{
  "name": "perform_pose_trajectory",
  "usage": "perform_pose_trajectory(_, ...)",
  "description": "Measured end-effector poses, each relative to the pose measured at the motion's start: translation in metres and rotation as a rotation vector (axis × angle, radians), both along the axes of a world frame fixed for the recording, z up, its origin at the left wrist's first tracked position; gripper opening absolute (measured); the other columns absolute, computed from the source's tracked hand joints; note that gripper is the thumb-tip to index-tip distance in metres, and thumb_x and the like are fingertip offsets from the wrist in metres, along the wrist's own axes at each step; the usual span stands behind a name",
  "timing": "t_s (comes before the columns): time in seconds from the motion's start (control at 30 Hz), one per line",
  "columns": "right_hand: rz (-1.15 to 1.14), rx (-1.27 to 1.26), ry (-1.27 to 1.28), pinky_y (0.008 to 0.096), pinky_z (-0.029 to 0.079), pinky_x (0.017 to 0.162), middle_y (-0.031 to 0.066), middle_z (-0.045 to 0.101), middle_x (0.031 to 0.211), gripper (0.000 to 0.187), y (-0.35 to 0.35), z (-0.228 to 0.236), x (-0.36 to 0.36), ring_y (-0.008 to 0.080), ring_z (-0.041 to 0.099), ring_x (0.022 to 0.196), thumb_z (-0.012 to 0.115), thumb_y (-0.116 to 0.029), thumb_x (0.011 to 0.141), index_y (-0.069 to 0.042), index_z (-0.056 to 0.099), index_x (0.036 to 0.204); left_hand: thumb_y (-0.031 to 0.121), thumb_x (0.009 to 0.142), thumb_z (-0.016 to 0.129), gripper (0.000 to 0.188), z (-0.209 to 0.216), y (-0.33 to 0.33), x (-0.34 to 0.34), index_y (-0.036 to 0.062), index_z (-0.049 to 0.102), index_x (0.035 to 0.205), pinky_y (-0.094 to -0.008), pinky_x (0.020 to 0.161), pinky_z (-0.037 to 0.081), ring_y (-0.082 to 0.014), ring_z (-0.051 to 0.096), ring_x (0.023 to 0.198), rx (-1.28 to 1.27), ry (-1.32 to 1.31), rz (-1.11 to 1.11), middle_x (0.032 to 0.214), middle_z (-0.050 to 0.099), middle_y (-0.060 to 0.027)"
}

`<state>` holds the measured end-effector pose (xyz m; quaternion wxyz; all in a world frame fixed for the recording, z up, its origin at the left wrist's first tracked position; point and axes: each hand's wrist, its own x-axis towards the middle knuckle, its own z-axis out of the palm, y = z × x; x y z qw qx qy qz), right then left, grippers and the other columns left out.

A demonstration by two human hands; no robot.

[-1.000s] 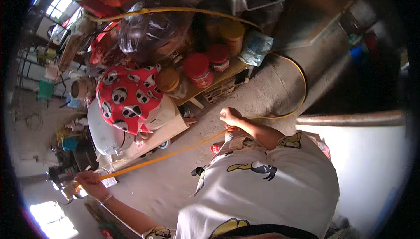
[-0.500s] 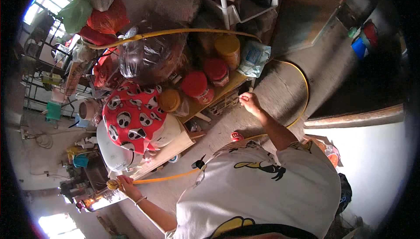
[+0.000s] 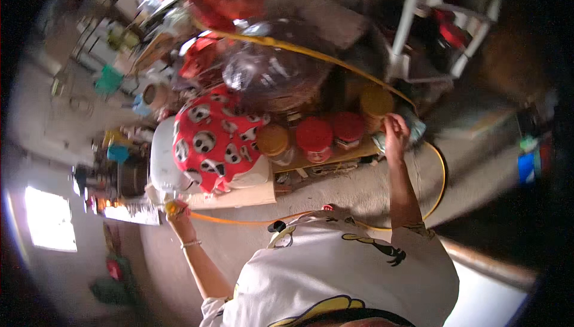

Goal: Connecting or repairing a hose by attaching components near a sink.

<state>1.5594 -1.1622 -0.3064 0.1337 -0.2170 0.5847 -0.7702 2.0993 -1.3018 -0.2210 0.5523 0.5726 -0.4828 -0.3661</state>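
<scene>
Strip, long, flexible, yellow-orange (image 3: 275, 42) (hose or strap, can't tell which): upper run crosses over a bulky, shiny plastic bag (image 3: 281, 70), drops past a pale blue soft packet (image 3: 421, 128), loops across grey concrete floor (image 3: 335, 189) and goes out of sight behind a white printed shirt (image 3: 353, 267). Lower run comes out on the other side of the shirt and curves across to the left hand (image 3: 181, 222).

Left: grip closed round the strip, rounded yellow bit of it showing at the fingers. Arm stretched out to the left, light-coloured bracelet (image 3: 191, 244) on the wrist.

Right hand (image 3: 395, 132): raised, fingers curled, in front of the packet and just beside a yellow-lidded tub (image 3: 375, 101). Blurred; can't tell whether the grip holds anything or touches either one.

Low wooden surface (image 3: 353, 157) along the middle. On it, from the right: the tub, two red-lidded jars side by side (image 3: 314, 135), then an orange-brown-lidded jar (image 3: 272, 140). Left of those, a red cloth with black-and-white face print (image 3: 212, 141) drapes over a pale container (image 3: 253, 174), greyish translucent bin (image 3: 162, 158) next to it. White-framed rack (image 3: 406, 28) stands upper right, behind the packet
</scene>
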Motion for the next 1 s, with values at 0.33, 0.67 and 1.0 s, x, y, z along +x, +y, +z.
perform_pose_trajectory(0.33, 0.289, 0.004, 0.179, 0.0218, 0.042, 0.069, 0.0021, 0.058, 0.086, 0.013, -0.072, 0.057, 0.071, 0.0092, 0.053, 0.078, 0.056, -0.004, 0.083, 0.0, 0.057, 0.095, 0.002, 0.076, 0.049, 0.008, 0.006, 0.014, 0.032, 0.0043, 0.056, 0.074, -0.0207, 0.05, 0.037, -0.0076, 0.049, 0.059, -0.036, -0.029, 0.055, 0.066, 0.056, -0.0003)
perform_pose_trajectory(0.67, 0.59, 0.018, 0.412, 0.0205, 0.042, 0.06, 0.0056, 0.056, 0.075, 0.008, -0.151, 0.144, 0.183, 0.0092, 0.051, 0.065, 0.055, -0.002, 0.083, 0.002, 0.056, 0.089, 0.003, 0.078, 0.053, 0.004, -0.009, -0.05, 0.091, 0.0053, 0.051, 0.076, -0.0198, 0.049, 0.033, -0.0068, 0.043, 0.057, 0.051, -0.062, -0.144, 0.066, 0.049, -0.0007)
perform_pose_trajectory(1.0, 0.452, 0.246, 0.619, 0.0205, 0.041, 0.06, 0.0041, 0.056, 0.075, 0.008, -0.231, 0.206, 0.244, 0.0081, 0.051, 0.066, 0.054, -0.003, 0.083, 0.003, 0.057, 0.088, -0.002, 0.075, 0.054, 0.003, -0.015, -0.109, 0.124, 0.0003, 0.053, 0.074, -0.0206, 0.062, 0.04, -0.0069, 0.048, 0.067, 0.281, 0.117, -0.424, 0.07, 0.054, 0.0001)
